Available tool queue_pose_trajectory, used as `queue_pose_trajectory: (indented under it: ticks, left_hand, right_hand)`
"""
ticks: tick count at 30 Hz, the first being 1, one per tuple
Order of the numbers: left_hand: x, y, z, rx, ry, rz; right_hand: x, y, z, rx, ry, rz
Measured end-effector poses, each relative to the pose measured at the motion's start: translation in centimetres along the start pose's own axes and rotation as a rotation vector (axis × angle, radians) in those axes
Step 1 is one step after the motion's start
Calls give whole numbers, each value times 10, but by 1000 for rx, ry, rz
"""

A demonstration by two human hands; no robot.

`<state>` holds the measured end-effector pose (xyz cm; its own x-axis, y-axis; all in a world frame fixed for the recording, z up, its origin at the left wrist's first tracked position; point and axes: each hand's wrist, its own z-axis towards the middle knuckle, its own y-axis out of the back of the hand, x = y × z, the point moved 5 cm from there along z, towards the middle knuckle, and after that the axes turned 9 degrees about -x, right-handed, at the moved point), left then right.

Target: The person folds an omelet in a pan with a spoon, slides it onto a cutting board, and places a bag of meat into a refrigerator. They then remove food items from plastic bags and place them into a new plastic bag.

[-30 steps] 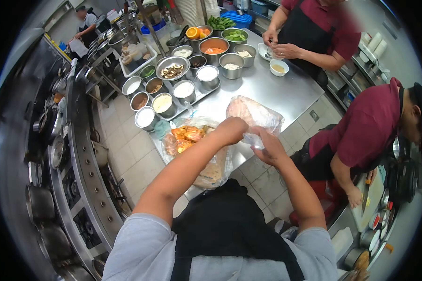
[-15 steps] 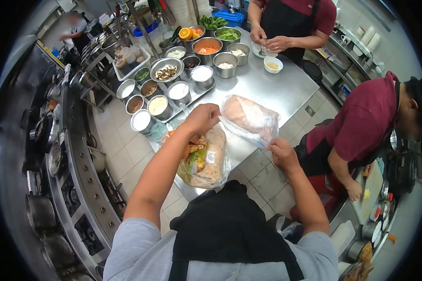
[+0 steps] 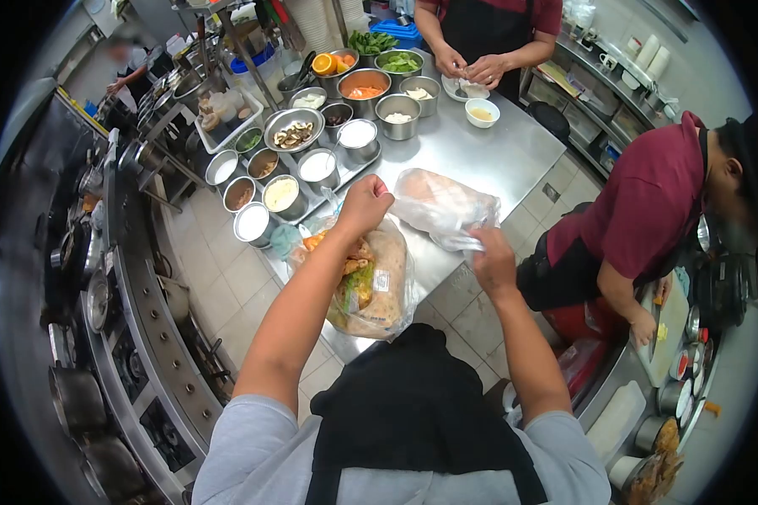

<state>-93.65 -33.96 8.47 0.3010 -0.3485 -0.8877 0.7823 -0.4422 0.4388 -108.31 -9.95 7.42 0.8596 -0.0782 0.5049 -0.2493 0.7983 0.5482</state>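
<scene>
A clear plastic bag [image 3: 446,204] with a pale pinkish, rounded food inside lies on the steel table before me. My right hand [image 3: 493,259] is closed on the loose end at its near right corner. Fingers pinched, my left hand [image 3: 365,207] is at the bag's left edge; what is between its fingertips is too small to make out. Under my left forearm, a second clear bag [image 3: 379,316] holds a long pale loaf-like item with a white label [image 3: 382,280], plus green and orange food pieces.
Several steel bowls and tubs of ingredients, including sliced mushrooms [image 3: 294,135] and shredded carrot [image 3: 364,86], crowd the steel table [image 3: 514,156]. A co-worker [image 3: 488,50] handles something over a plate at the far side. Another [image 3: 640,210] works at a cutting board [image 3: 661,328]. The stove [image 3: 156,353] is left.
My right hand has turned and drawn the bag's loose end slightly inward, folding plastic over the food. My left hand has moved slightly left and up.
</scene>
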Motion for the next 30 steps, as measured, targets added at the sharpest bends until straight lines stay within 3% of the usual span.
queue_pose_trajectory:
  ticks: [3,5,7,9,10,12,14,15,17,18,22,24,28,29,30]
  left_hand:
    - [-17,4,-13,6,-1,208]
    - [-64,13,-34,-457,-614,334]
    - [-101,-14,-66,-134,-679,-10]
    - [-122,-50,-98,292,-895,-5]
    - [-116,-56,-94,293,-894,-3]
    - [-71,-83,-64,382,-553,420]
    - [-56,-73,-45,338,-524,627]
    - [-53,-69,-39,340,-545,775]
    - [-47,-67,-32,302,-574,862]
    - [-46,-66,-31,253,-602,942]
    - [-49,-71,-29,252,-372,1065]
    - [-51,-74,-23,251,-371,981]
    - [-63,-70,1,112,-361,844]
    - [-69,-73,2,109,-359,844]
    - [-82,-79,-3,94,-435,920]
  right_hand:
    - [-12,23,-2,-41,-81,-34]
    - [-7,34,7,-78,-151,-81]
    - [13,43,15,-248,-122,-98]
    - [34,41,21,-220,-68,-4]
    - [44,38,23,-193,-10,90]
    - [46,27,21,-148,-46,220]
    - [33,10,14,68,-87,392]
    - [29,10,10,62,-91,392]
    - [22,-9,-11,459,-133,-75]
    - [14,-11,-13,526,-166,-271]
    - [-20,-6,0,567,-340,-505]
    - [-45,9,18,342,-428,-525]
    - [-67,15,49,155,-310,-564]
    - [-60,15,53,156,-307,-563]
    - [-44,11,58,318,-263,-668]
